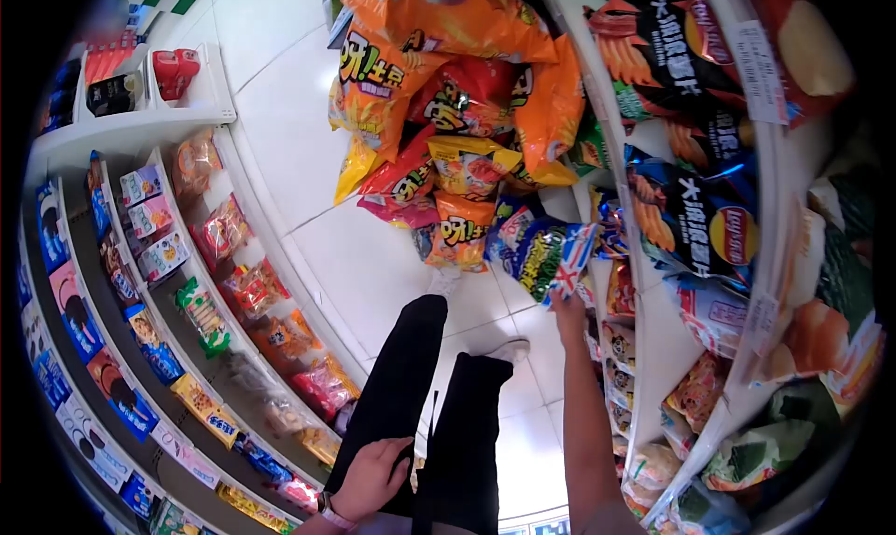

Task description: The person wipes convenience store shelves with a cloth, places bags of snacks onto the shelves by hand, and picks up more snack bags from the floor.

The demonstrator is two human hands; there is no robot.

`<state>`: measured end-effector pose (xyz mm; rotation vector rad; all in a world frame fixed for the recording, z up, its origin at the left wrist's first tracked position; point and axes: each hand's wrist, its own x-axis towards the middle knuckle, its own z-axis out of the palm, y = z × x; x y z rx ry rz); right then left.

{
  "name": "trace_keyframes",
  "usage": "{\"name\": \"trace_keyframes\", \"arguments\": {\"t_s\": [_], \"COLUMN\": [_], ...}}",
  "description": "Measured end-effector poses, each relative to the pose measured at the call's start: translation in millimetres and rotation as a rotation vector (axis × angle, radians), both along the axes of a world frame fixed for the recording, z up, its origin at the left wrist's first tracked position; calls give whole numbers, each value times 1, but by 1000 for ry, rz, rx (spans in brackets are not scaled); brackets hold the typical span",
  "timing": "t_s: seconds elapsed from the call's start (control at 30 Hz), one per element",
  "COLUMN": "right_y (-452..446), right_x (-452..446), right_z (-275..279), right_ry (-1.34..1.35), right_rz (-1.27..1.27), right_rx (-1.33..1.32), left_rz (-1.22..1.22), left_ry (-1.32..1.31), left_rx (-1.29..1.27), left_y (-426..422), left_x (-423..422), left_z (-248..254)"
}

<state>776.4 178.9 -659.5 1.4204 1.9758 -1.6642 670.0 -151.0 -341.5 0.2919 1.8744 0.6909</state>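
Observation:
My right hand (567,313) grips the lower right corner of a blue snack bag (539,255) with green-yellow lettering and a red, white and blue corner. The bag is tilted beside the lower shelf on the right. Just left of it, a small orange chip bag (459,232) belongs to a big heap on the floor. Higher in that heap lie large orange chip bags (448,17) and a red chip bag (467,92). My left hand (373,476) lies on my thigh, holding nothing, its fingers partly hidden at the far side.
Black and blue chip bags (695,213) fill the right shelf, with more packets (621,376) lower down. On the left stands a curved shelf unit (131,143) of boxed and bagged snacks. White floor tiles (327,274) run between the shelves, under my feet.

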Motion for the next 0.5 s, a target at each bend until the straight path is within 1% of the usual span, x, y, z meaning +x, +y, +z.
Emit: {"name": "trace_keyframes", "arguments": {"t_s": [0.07,0.1,0.17,0.23,0.27,0.3,0.37,0.4,0.43,0.5], "right_y": [-10,-18,-38,-56,-67,-78,-98,-107,-116,-126], "right_x": [-24,-34,-41,-34,-36,-40,-46,-51,-54,-58], "right_z": [55,84,130,155,174,194,222,231,237,237], "right_ry": [-20,-13,84,171,231,293,386,442,495,565], "right_rz": [140,213,464,882,998,1115,1296,1324,1353,1371], "right_rx": [38,40,87,100,81,62,-24,-61,-101,-137], "left_rz": [-2,12,37,-88,-148,-209,-364,-371,-385,-260], "left_ry": [46,21,-30,286,445,480,500,483,571,463], "left_rx": [22,49,100,15,-30,-102,-282,-290,-292,-386], "left_y": [9,11,13,27,31,25,17,10,-2,-18], "left_x": [-5,-5,-5,-11,-13,-8,-10,-13,-15,-21], "left_z": [5,7,10,14,17,14,13,11,9,11]}}
